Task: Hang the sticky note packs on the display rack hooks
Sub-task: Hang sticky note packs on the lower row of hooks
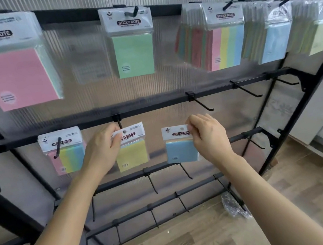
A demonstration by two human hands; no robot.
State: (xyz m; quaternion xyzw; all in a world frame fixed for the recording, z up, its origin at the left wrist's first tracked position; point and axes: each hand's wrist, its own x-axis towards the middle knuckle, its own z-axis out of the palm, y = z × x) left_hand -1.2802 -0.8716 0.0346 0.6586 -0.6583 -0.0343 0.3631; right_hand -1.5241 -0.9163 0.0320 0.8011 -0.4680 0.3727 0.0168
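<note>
Head view: the yellow pack (132,155) hangs upright from the left hand (102,151), whose fingers pinch the left edge of its white header card. Its printed face looks toward the person, its long axis runs top to bottom with a slight tilt, and the punched hole at its top sits just beside the tip of the hook (119,124) on the middle rail (153,105). The blue pack (179,151) is carried the same way — header up, face forward, long axis near vertical — pinched at the header's right corner by the right hand (207,136), below the rail and apart from any hook. Threading the yellow pack looks to be the step in hand; the next move calls for lining its hole with the hook tip and sliding the card back along the prong, then taking the blue one to the empty hook (202,104) further right. A striped pack (70,159) already hangs to the left — more packs (134,54) hang along the top of the display rack (307,80)
</note>
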